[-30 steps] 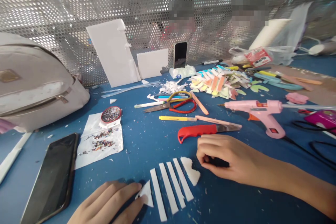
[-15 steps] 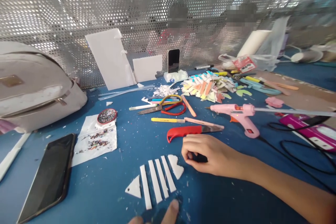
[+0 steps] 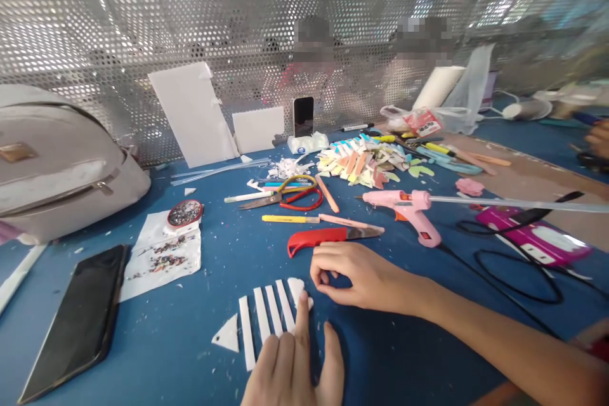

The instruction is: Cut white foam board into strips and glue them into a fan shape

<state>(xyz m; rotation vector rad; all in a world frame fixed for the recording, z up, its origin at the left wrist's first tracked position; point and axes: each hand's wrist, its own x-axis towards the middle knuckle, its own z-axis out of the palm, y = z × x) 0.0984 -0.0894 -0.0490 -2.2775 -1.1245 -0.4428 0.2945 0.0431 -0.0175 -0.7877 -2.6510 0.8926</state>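
Several white foam strips [image 3: 266, 320] lie side by side on the blue table [image 3: 380, 355], with a white triangle [image 3: 227, 335] to their left and a curved white scrap [image 3: 295, 285] to their right. My left hand [image 3: 295, 365] reaches in from the bottom edge, index finger stretched out with its tip on the curved scrap and thumb apart. It holds nothing. My right hand [image 3: 354, 276] rests on the table just right of the scrap. Its fingers are curled under and I see nothing in them. A red-handled knife [image 3: 316, 239] lies just beyond it.
A black phone [image 3: 71, 323] and a grey backpack [image 3: 57, 158] are at the left. Glitter on paper [image 3: 159, 257], scissors [image 3: 290, 193], a pink glue gun [image 3: 409, 206], coloured scraps [image 3: 366, 162] and a black cable [image 3: 514, 279] crowd the table. People sit behind the perforated screen [image 3: 143, 13].
My left hand left the triangle, dropped almost out of view, then came back with its index finger on the curved scrap. My right hand has stayed close to the strips.
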